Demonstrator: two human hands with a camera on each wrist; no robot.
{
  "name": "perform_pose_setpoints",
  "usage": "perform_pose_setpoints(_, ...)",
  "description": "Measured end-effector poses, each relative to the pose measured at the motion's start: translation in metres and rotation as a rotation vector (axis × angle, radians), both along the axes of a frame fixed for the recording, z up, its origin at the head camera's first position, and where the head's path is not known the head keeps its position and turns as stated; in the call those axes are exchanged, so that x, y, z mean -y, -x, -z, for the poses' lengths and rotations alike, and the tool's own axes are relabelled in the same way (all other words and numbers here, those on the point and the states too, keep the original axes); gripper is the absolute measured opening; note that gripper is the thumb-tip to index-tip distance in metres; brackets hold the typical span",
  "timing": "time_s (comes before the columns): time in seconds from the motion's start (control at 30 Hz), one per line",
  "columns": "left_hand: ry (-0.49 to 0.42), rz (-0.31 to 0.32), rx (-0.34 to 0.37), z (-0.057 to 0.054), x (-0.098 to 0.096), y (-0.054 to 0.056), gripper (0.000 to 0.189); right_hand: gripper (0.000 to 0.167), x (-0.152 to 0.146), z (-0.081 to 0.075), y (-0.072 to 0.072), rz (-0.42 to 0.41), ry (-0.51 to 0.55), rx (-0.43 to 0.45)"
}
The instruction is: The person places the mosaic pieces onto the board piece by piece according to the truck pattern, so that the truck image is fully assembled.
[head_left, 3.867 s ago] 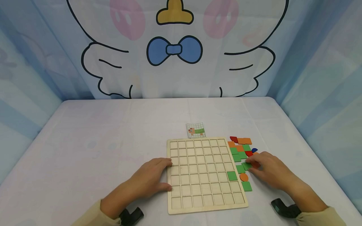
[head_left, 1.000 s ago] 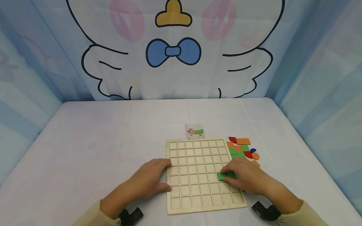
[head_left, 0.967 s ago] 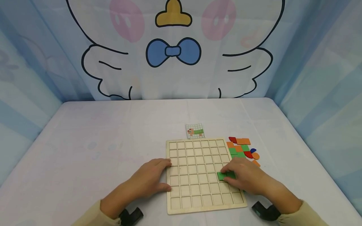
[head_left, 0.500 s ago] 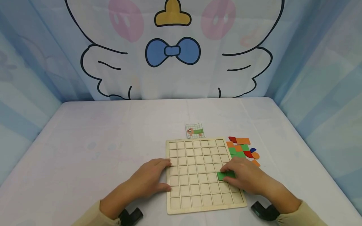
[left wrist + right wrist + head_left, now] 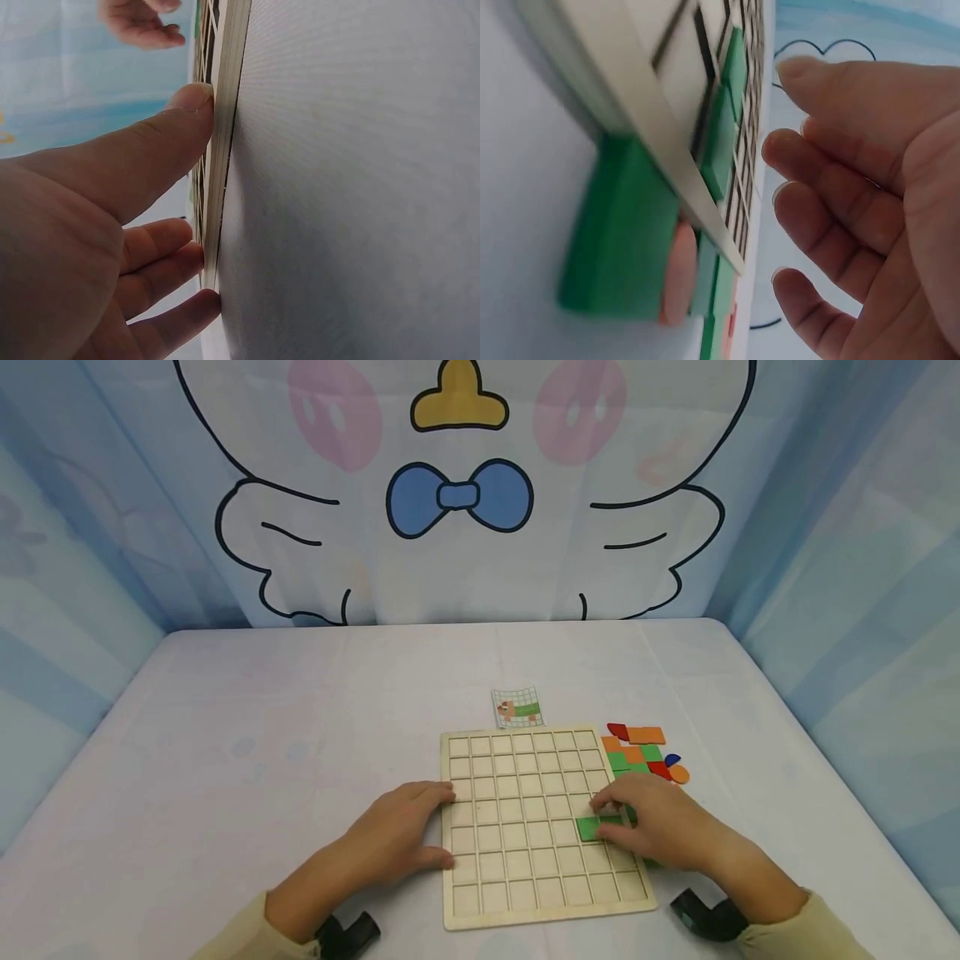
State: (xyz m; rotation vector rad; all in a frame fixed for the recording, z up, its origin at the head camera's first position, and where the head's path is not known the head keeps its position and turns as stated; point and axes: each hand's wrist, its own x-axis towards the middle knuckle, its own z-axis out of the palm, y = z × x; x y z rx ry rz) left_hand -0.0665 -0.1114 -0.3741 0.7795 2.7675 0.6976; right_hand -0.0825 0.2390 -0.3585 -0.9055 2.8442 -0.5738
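Note:
A square wooden grid board (image 5: 510, 864) lies on the table. My left hand (image 5: 401, 827) rests against its left edge; in the left wrist view the thumb (image 5: 169, 139) touches the rim. Two green square tiles sit side by side in the grid near the right edge, the left tile (image 5: 587, 830) and the right tile (image 5: 718, 146). Over them hovers my right hand (image 5: 660, 822), fingers loosely bent and holding nothing. In the right wrist view a gap shows between its fingertips (image 5: 799, 69) and the tiles. The hand partly hides the right tile in the head view.
Beyond the board lies a small picture card (image 5: 517, 707) with a gridded animal pattern. Right of the board are loose pieces, including an orange rectangle (image 5: 647, 735), a blue half-round (image 5: 672, 760), an orange disc (image 5: 678, 773) and a green tile (image 5: 615, 232).
My right hand moved from the loose pieces onto the board, and a second green tile now sits left of the first. It then released that tile and drew slightly rightward. My left hand stayed put.

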Motion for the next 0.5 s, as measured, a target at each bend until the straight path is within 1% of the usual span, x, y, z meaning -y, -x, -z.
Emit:
perform_pose_setpoints(0.17, 0.007, -0.004, 0.009, 0.000, 0.000, 0.000, 0.070, 0.022, -0.010, -0.004, 0.005, 0.080, -0.021, -0.022)
perform_pose_setpoints(0.33, 0.006, 0.002, 0.001, 0.000, 0.000, 0.000, 0.070, 0.024, -0.020, -0.005, 0.007, 0.161, -0.051, -0.003)
perform_pose_setpoints(0.5, 0.001, 0.006, -0.005, 0.000, 0.001, 0.000, 0.070, 0.024, -0.031, -0.004, 0.010, 0.170, -0.037, 0.011)
